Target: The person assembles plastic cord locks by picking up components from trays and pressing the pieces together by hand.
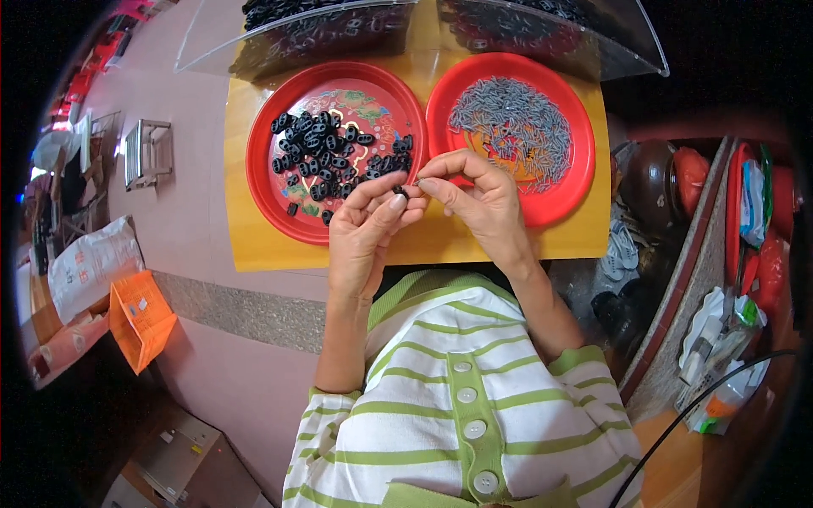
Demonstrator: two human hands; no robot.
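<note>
Over the near edges of two red plates, my hands meet. My left hand point(373, 222) is closed, its thumb and fingers gripping a small black plastic part point(400, 193) with holes. Thumb and forefinger of my right hand point(476, 196) pinch a small screw, barely showing at the fingertips, right beside that part. Under and beyond my left hand, the left red plate point(264, 190) carries a heap of similar black parts point(318, 140). On the right red plate point(569, 89) lies a spread of small grey screws point(517, 118).
Both plates stand on a yellow tabletop point(279, 254). Behind them are clear plastic bins point(517, 25) full of black parts. A metal-framed stool point(147, 154) and an orange bag point(141, 320) are on the floor at left. Brown jars point(654, 179) stand at right.
</note>
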